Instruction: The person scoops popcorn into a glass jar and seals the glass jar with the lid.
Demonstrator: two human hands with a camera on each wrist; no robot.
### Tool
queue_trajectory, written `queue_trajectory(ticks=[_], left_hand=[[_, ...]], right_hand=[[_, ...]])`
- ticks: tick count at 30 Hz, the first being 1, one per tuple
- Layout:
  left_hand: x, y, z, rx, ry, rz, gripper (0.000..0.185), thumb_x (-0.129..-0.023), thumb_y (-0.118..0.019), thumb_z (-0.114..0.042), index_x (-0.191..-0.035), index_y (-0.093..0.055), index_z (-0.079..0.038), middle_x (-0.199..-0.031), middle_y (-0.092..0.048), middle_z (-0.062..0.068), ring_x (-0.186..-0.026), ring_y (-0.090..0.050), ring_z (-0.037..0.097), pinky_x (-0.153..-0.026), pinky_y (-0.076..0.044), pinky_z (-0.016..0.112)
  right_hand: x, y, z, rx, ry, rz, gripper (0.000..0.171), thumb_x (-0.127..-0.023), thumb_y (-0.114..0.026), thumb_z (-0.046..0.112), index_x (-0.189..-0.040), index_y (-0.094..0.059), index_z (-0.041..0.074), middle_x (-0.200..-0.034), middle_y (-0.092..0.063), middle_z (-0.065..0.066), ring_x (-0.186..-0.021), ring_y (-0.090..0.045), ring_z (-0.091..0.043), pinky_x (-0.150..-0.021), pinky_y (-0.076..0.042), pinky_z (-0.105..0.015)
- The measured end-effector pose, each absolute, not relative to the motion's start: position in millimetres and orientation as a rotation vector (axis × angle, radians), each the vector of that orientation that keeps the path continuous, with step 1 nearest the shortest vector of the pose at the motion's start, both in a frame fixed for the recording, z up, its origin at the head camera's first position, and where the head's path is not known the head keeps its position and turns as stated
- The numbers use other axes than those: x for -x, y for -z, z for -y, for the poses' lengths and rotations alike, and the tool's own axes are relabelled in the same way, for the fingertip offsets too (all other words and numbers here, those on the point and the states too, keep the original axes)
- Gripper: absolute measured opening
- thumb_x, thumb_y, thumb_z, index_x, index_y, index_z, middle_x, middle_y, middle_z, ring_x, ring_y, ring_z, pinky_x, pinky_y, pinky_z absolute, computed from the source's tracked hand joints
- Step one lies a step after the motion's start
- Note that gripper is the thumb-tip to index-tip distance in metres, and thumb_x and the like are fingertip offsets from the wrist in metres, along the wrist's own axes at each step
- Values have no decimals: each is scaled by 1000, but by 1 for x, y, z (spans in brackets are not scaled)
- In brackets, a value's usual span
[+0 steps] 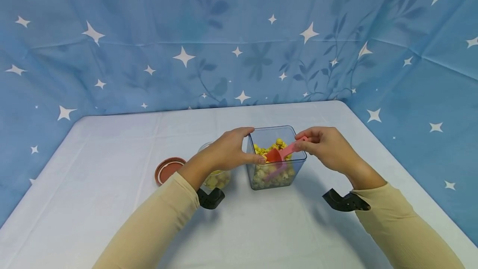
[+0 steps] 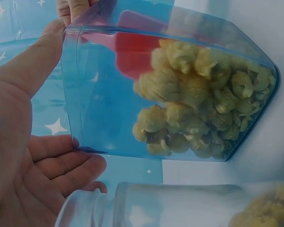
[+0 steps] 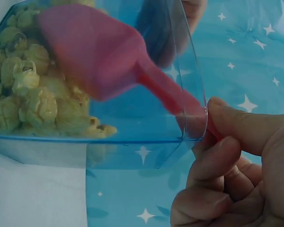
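Right hand (image 1: 328,146) pinches a pink plastic scoop (image 1: 289,149), its bowl (image 1: 274,155) left of the grip amid lumpy yellow popcorn (image 1: 279,143); left hand (image 1: 232,148) grips a square bluish clear-plastic box (image 1: 269,134)

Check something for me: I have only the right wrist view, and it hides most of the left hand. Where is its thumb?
Observer: The left hand has its thumb on the near edge of the tub.
Operator: Is anything standing beside the tub?
Observer: Yes, a jar, to its left.
Operator: Anything past the jar?
Observer: A lid lies on the table, further left.
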State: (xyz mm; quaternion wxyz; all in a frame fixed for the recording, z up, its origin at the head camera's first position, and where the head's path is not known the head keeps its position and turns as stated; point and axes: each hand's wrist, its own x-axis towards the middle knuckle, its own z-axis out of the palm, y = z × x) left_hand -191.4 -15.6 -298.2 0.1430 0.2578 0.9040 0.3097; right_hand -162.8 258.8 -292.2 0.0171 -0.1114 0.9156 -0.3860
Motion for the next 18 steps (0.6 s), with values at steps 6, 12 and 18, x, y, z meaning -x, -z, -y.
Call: queue_trajectory(ticks=[6,12,18], left_hand=[[192,298,15,-749,-881,-2616,96,-85,-77,-53,-158,-31,-12,-158,-36,7,-144,-35,26,-113,-34,47],[192,298,15,-754,-888,-2606,96,-85,-76,-52,-158,-30,-11,-159,-34,7,-144,-33,27,-114,-33,47],[191,299,15,-752,-882,-2617,95,-85,-77,-52,-158,-31,-11,-158,-35,8,-144,-34,26,-114,-33,47]], right_hand=[[159,293,-253,325,1236,-2852,35,-96,-71,31,-111,-71,0,-85,-73,-4,-82,-59,-24,-66,-46,-32],[157,300,-249,285,1318,-2809,37,-99,-67,29,-118,-68,-2,-95,-75,-10,-100,-66,-27,-88,-50,-43],[156,304,-256,216,1392,-2805,39,-100,-65,31,-121,-68,-2,-98,-75,-10,-103,-60,-26,-87,-47,-42]])
